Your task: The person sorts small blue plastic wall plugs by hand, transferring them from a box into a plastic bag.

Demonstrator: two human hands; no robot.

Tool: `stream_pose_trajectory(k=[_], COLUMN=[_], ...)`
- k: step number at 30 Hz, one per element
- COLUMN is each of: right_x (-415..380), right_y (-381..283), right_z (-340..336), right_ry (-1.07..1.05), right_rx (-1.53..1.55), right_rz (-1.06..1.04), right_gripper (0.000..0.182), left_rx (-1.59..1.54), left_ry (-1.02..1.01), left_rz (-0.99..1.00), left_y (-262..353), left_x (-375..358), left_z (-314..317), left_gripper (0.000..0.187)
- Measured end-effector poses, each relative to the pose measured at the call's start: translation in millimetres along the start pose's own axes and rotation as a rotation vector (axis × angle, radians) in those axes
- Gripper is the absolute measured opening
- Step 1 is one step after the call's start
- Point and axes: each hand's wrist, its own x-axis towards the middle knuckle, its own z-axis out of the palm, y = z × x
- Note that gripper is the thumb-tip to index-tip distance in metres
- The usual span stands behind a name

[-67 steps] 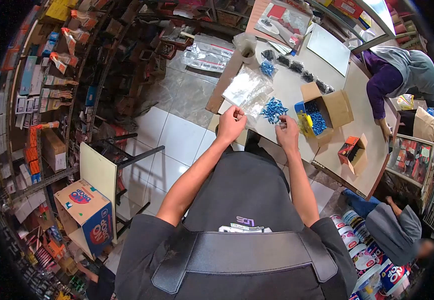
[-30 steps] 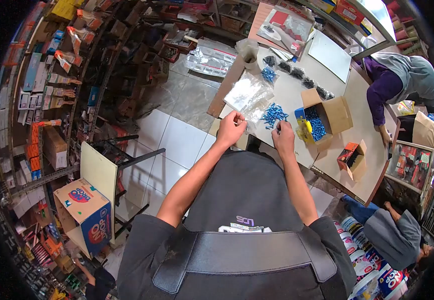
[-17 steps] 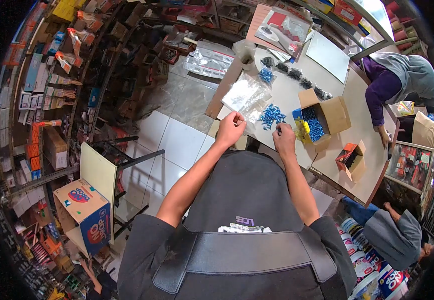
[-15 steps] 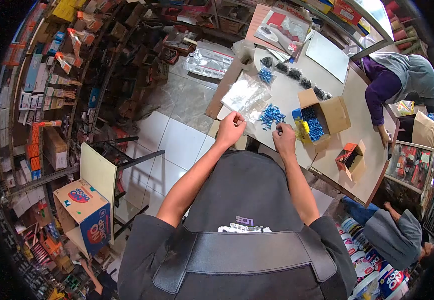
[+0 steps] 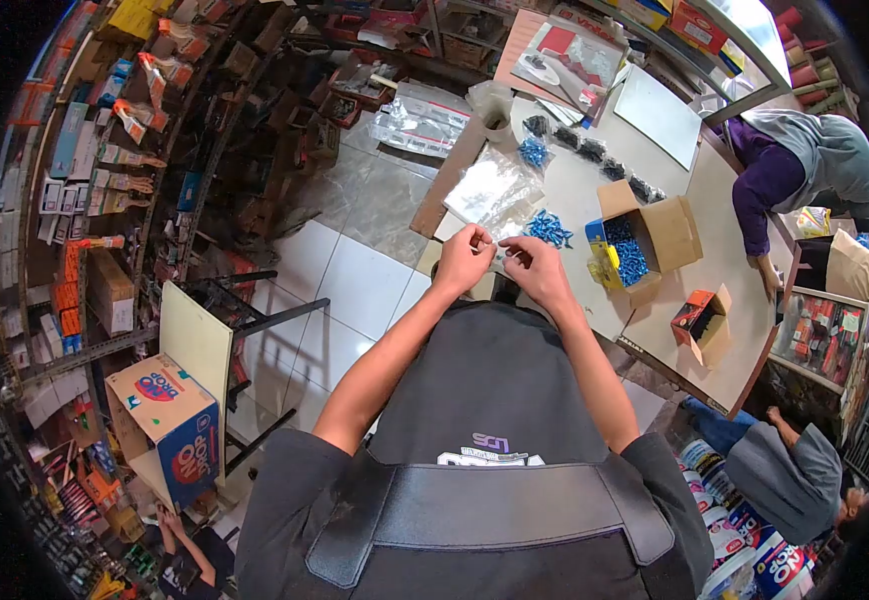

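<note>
Holding my left hand [image 5: 467, 260] with fingers together, left of one loose blue pile [image 5: 550, 229], I'm having my right hand [image 5: 541, 275] beside it, grip unclear. Beyond the pile, one blue-filled bag [image 5: 533, 152] is lying done; the pile is lying unbagged. Rightward, two open boxes are standing: one blue-filled [image 5: 632, 250], one smaller [image 5: 700, 320].

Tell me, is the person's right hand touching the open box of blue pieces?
Apart: the head view shows a strip of tabletop between the right hand and the open box.
</note>
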Motion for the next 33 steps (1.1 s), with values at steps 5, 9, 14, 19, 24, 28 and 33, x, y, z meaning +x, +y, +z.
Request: stream_pose_trajectory(k=[5,9,14,19,24,28,33], right_x=[-0.9,5.1,-8.4,-14.7,-12.1,-9.6,-4.6], right_y=[-9.0,12.0,50.3,64.8,64.2,62.5,73.2], right_z=[2.0,-2.4,-35.0,-31.8,-12.2,-8.6,-9.9], right_ry=[0.078,0.205,0.328,0.178,0.170,0.189,0.109], right_rx=[-0.057,0.002,-0.148,-0.249,-0.433,-0.481,-0.494], right_rz=[-0.065,-0.027,0.114,0.110,-0.087,-0.077,-0.063], right_gripper=[0.031,0.031,0.027,0.027,0.025,0.023,0.017], left_rx=[-0.047,-0.033,-0.100,-0.094,-0.160,-0.133,-0.126], left_ry=[-0.023,-0.018,-0.045,-0.034,-0.046,-0.027,-0.030], left_rz=[-0.038,-0.034,-0.074,-0.060,-0.084,-0.057,-0.075], left_y=[-2.8,3.3,-2.0,-8.1,-6.2,-7.5,-5.2], left_x=[2.0,1.4,3.7,5.1,5.4,5.6,5.4], left_z=[-1.2,-2.6,-4.5,-2.7,-2.6,-3.5,-5.5], left_gripper=[0.017,0.016,0.016,0.016,0.015,0.014,0.015])
